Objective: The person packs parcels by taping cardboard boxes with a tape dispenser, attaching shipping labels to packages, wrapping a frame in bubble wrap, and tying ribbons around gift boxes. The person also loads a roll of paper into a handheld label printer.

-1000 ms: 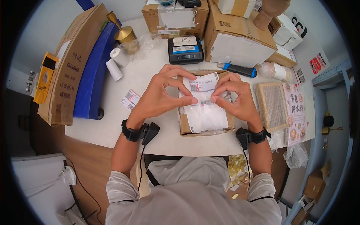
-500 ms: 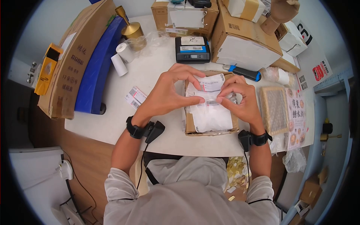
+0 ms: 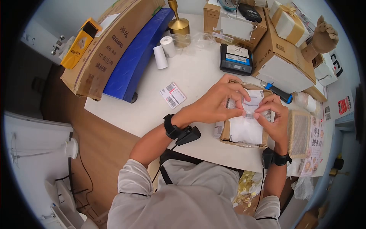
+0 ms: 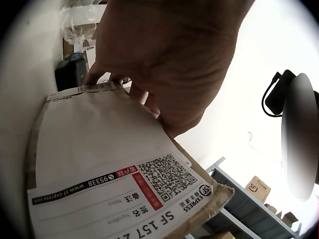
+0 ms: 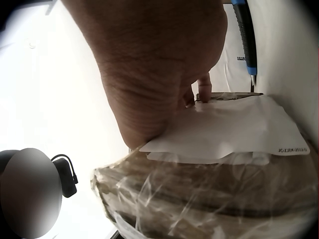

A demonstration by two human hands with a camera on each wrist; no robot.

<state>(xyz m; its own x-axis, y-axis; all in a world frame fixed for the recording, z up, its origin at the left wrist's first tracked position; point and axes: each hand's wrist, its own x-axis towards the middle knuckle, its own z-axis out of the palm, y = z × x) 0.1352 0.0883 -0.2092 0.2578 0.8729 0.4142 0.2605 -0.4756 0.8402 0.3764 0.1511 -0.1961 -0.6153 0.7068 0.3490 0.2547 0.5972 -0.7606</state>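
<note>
Your left hand point(image 3: 220, 102) and right hand point(image 3: 276, 120) each have thumb and fingers pinched on the white label sheet point(image 3: 246, 131), mid-sheet by its barcode strip, on top of the cardboard parcel point(image 3: 225, 134). Best keep both pinches level and pull lightly, since thin paper could tear or crease across the print. The parcel sits near the worktop point(image 3: 143, 110)'s front edge, so avoid dragging it towards you. Room to swing lies on your left, past the loose label point(image 3: 173, 95); on the right, the wrapped panel point(image 3: 299, 133) and cutter point(image 3: 280, 92) crowd your knuckles.
</note>
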